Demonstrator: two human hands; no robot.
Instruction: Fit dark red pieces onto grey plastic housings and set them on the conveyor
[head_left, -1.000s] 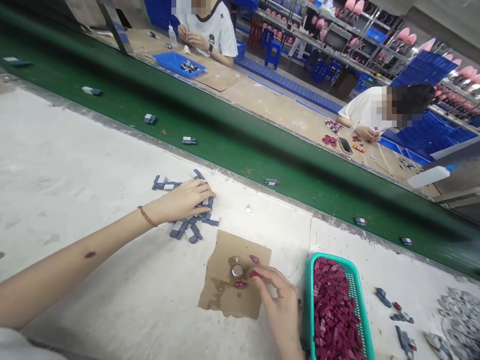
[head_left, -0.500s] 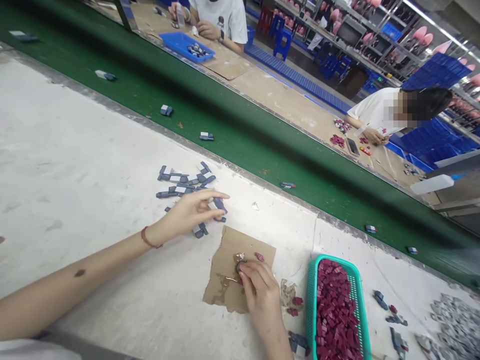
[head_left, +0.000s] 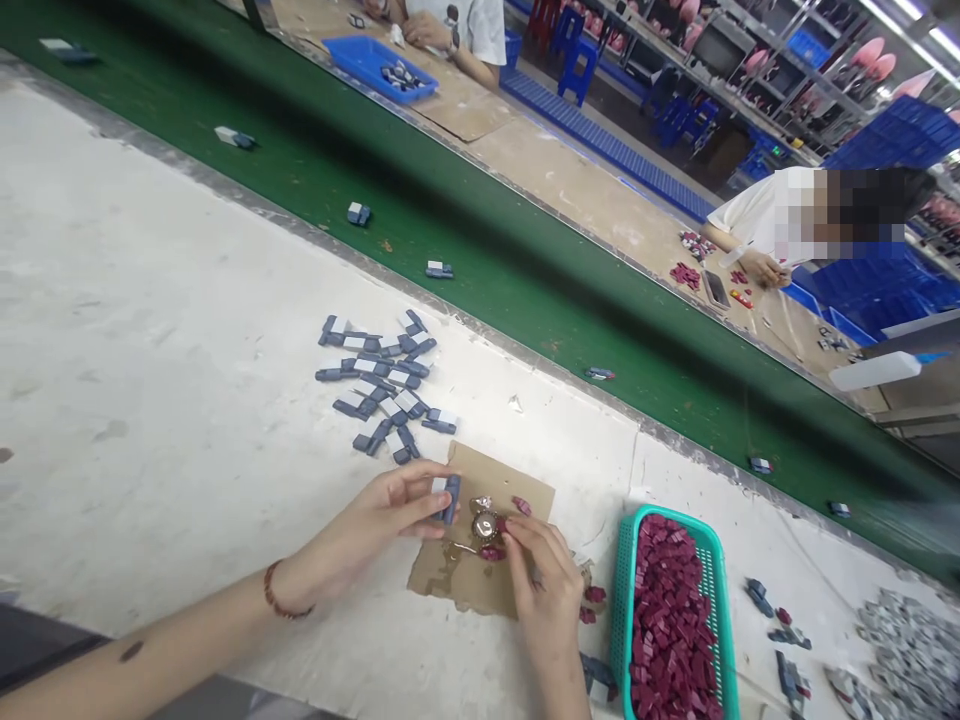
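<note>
My left hand point(head_left: 386, 515) pinches a blue-grey plastic part point(head_left: 452, 498) with a pale face, held over the left edge of a cardboard piece point(head_left: 461, 585). Between the fingertips of my right hand point(head_left: 544, 575) is a small dark red plastic piece point(head_left: 502, 524), right beside a small round dish point(head_left: 485, 525) that looks wet and shiny inside. Two more dark red pieces lie on the cardboard, one above and one below the dish. Wet brown stains mark the cardboard. Just beyond my left hand, several loose blue-grey parts point(head_left: 369, 367) lie on the white table.
A green basket point(head_left: 621, 610) full of dark red pieces stands right of my right hand. Grey parts point(head_left: 907, 640) are heaped at far right. A green conveyor belt point(head_left: 525, 300) carries spaced parts beyond the table. Two people sit across it, near a blue tray point(head_left: 352, 62).
My left hand has come from the loose parts toward the cardboard, carrying the blue-grey part. My right hand has shifted slightly right off the dish, with the red piece now showing. Belt parts appear further right.
</note>
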